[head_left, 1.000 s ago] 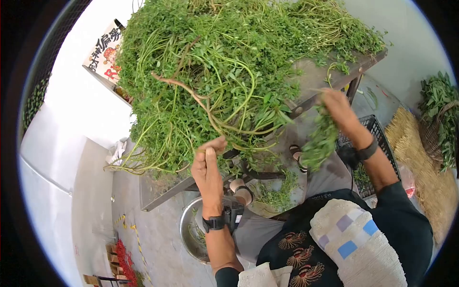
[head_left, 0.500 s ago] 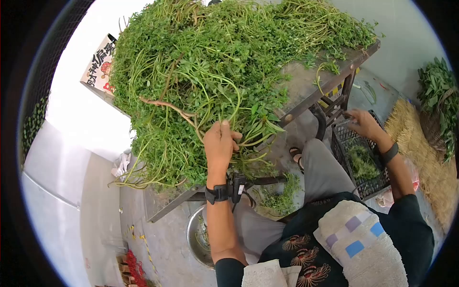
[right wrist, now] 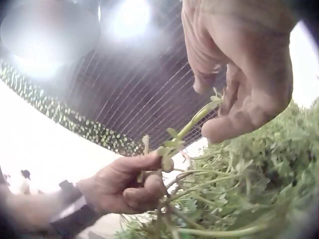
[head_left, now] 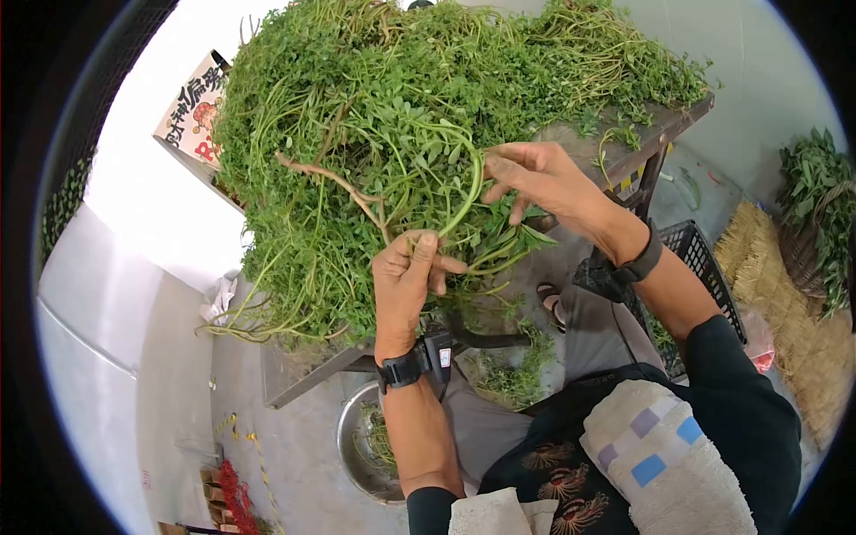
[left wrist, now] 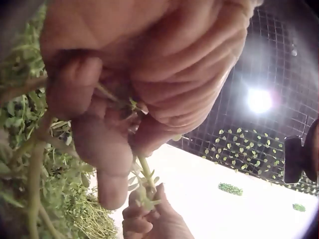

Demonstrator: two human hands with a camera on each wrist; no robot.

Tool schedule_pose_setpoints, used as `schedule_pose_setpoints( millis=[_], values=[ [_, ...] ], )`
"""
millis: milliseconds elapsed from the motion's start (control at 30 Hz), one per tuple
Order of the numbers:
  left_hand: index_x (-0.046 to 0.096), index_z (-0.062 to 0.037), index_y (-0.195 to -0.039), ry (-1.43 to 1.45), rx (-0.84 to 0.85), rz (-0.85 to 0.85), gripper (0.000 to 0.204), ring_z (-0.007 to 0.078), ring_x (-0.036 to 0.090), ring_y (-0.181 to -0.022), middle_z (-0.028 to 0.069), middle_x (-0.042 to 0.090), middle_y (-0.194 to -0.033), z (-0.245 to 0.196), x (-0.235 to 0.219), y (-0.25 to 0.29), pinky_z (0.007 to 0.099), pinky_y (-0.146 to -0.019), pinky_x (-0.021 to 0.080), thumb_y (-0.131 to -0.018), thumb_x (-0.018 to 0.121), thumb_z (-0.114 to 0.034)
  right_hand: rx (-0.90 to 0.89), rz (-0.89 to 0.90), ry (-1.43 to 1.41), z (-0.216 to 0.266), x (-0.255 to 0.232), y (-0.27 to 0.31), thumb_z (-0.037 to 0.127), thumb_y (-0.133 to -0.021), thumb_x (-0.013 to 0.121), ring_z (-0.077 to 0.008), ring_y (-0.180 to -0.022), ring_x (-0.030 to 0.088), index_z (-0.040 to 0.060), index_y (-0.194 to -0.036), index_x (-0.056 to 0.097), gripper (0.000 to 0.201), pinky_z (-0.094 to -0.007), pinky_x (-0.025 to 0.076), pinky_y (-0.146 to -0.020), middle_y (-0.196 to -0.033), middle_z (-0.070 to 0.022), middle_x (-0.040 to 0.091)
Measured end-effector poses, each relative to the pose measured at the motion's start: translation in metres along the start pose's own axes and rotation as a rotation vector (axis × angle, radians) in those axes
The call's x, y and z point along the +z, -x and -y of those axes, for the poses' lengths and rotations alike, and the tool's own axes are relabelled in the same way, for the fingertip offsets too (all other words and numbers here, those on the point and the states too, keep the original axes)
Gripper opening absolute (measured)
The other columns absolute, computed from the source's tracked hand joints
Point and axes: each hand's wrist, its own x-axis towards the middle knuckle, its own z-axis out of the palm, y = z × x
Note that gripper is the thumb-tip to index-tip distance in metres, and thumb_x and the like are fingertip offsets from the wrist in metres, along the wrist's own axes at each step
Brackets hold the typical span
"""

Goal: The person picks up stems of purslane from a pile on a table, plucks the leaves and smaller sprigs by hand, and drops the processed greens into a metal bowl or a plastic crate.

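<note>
My left hand (head_left: 406, 281) pinches a green stem (head_left: 469, 198) between thumb and fingers, at the near edge of a big heap of leafy greens (head_left: 357, 98). The stem arcs up and to the right. At its upper part my right hand (head_left: 553, 189) has thumb and fingertips around the stem. In the right wrist view the left hand (right wrist: 127, 184) grips the lower stem (right wrist: 192, 122), while the right hand (right wrist: 244, 64) holds the top end. A thick brownish branched stem (head_left: 334, 178) lies on the heap beside the left hand.
The heap covers a dark table (head_left: 655, 134). Below are a metal basin (head_left: 352, 446) and loose greens (head_left: 513, 379) on the floor. A black crate (head_left: 704, 259), a straw mat (head_left: 758, 267) and a basket of leaves (head_left: 816, 205) stand at the right.
My right hand carried a leafy bunch to the right and let it go over the crate, then came back to the stem. The left hand moved slightly and now pinches the curved stem.
</note>
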Motion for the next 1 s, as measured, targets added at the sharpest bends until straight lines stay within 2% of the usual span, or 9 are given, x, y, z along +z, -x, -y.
schedule_pose_setpoints(
  millis=[267, 500, 567, 600, 633, 700, 800, 867, 1000],
  values=[
    [0.061, 0.0002, -0.093, -0.153, -0.12, 0.082, 0.025, 0.0045, 0.048, -0.044, 0.0058, 0.061, -0.058, -0.006, 0.029, 0.006, 0.0179, -0.039, 0.034, -0.092, 0.057, -0.025, 0.149, 0.149, -0.072, -0.02, 0.017, 0.011, 0.019, -0.087, 0.062, -0.0091, -0.052, 0.059, -0.0036, -0.082, 0.062, 0.024, -0.0215, 0.045, -0.038, -0.065, -0.006, 0.061],
    [0.062, -0.0004, -0.094, -0.182, -0.058, 0.091, 0.026, 0.0039, 0.046, -0.042, 0.0089, 0.066, -0.065, -0.003, 0.029, 0.002, 0.0169, -0.041, 0.035, -0.092, 0.057, -0.026, -0.302, -0.507, 0.642, -0.051, -0.032, -0.013, 0.012, -0.079, 0.06, -0.026, -0.056, 0.06, -0.0005, -0.082, 0.061, 0.013, -0.0364, 0.045, -0.054, -0.064, -0.0167, 0.056],
    [0.062, 0.0009, -0.098, -0.138, 0.016, 0.069, 0.025, 0.0031, 0.046, -0.046, 0.0081, 0.068, -0.072, 0.004, 0.027, 0.004, 0.018, -0.043, 0.037, -0.092, 0.057, -0.023, -0.323, -0.486, 0.678, -0.057, -0.073, 0.004, 0.015, -0.081, 0.057, -0.0321, -0.058, 0.058, 0.0005, -0.08, 0.06, 0.015, -0.0379, 0.044, -0.055, -0.067, -0.0187, 0.057],
    [0.062, 0.0009, -0.098, -0.129, 0.009, 0.068, 0.025, 0.0031, 0.046, -0.046, 0.0081, 0.068, -0.072, 0.007, 0.025, 0.005, 0.018, -0.043, 0.037, -0.092, 0.057, -0.023, -0.223, -0.478, 0.937, -0.06, -0.097, 0.018, 0.017, -0.081, 0.056, -0.0376, -0.065, 0.057, 0.0015, -0.081, 0.06, 0.016, -0.0393, 0.045, -0.058, -0.07, -0.0206, 0.057],
    [0.063, 0.0012, -0.098, -0.094, 0.018, 0.073, 0.025, 0.0035, 0.047, -0.047, 0.0086, 0.068, -0.075, 0.008, 0.023, 0.005, 0.0181, -0.044, 0.038, -0.092, 0.057, -0.022, -0.172, -0.391, 1.072, -0.074, -0.127, 0.033, 0.016, -0.083, 0.056, -0.028, -0.053, 0.053, 0.0012, -0.087, 0.06, 0.016, -0.0362, 0.041, -0.053, -0.063, -0.0199, 0.048],
    [0.064, 0.0017, -0.097, -0.07, 0.036, 0.081, 0.024, 0.0047, 0.049, -0.049, 0.0097, 0.069, -0.076, 0.01, 0.021, 0.005, 0.0188, -0.046, 0.04, -0.091, 0.058, -0.021, 0.126, -0.223, 1.457, -0.081, -0.158, 0.072, 0.023, -0.081, 0.059, -0.031, -0.067, 0.059, 0.0055, -0.093, 0.064, 0.022, -0.038, 0.045, -0.058, -0.071, -0.0164, 0.058],
    [0.065, 0.0055, -0.096, -0.032, -0.015, 0.134, 0.03, 0.0081, 0.052, -0.05, 0.0135, 0.069, -0.077, 0.01, 0.02, 0.004, 0.0217, -0.05, 0.044, -0.092, 0.056, -0.023, 0.141, 0.008, 1.315, -0.063, -0.151, 0.091, 0.018, -0.08, 0.062, -0.0248, -0.073, 0.062, 0.0074, -0.103, 0.066, 0.026, -0.0334, 0.048, -0.064, -0.082, -0.011, 0.065],
    [0.065, 0.0062, -0.092, -0.095, -0.04, 0.18, 0.031, 0.0086, 0.052, -0.05, 0.0135, 0.069, -0.073, 0.007, 0.024, 0.003, 0.0218, -0.05, 0.044, -0.092, 0.055, -0.023, 0.106, 0.159, 0.759, -0.046, -0.118, 0.076, 0.011, -0.078, 0.064, -0.0189, -0.082, 0.063, 0.0076, -0.116, 0.061, 0.038, -0.0302, 0.048, -0.069, -0.099, -0.0091, 0.066],
    [0.063, 0.0017, -0.081, -0.098, -0.093, 0.202, 0.031, 0.0091, 0.057, -0.052, 0.0104, 0.067, -0.069, 0.011, 0.027, 0.004, 0.0208, -0.047, 0.042, -0.092, 0.055, -0.026, -0.376, 0.213, 0.531, -0.034, -0.036, 0.047, 0.003, -0.08, 0.06, -0.0164, -0.109, 0.055, 0.0096, -0.131, 0.048, 0.052, -0.0261, 0.048, -0.075, -0.135, -0.0075, 0.048]
  ],
)
